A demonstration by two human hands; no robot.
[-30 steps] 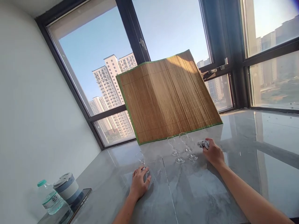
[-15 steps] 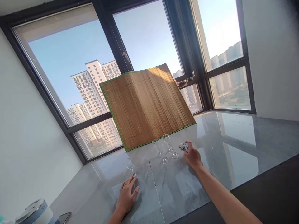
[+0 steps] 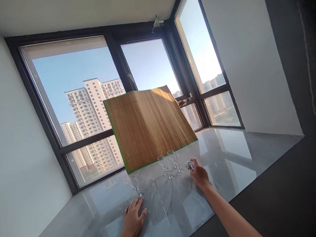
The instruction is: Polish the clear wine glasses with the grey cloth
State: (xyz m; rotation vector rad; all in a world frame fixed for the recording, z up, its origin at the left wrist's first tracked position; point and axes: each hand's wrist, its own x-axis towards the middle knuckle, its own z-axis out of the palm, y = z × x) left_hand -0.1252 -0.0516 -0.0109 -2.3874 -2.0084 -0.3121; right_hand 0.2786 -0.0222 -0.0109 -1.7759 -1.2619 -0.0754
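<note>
My left hand lies flat on the grey marble counter, fingers stretched out, with its fingertips at the foot of a small stemmed glass. My right hand is closed on a small crumpled grey cloth that rests on the counter. Just left of that hand stand three more stemmed glasses close together. Behind them a bamboo mat with a green border leans against the window.
Large dark-framed windows run along the back and right of the counter, showing tower blocks outside. White walls close the left and right sides. The counter's front edge drops to a dark floor at the right.
The view has tilted up and pulled back, so the bottle, cup and phone at the lower left are out of frame. Both hands stay where they were on the counter.
</note>
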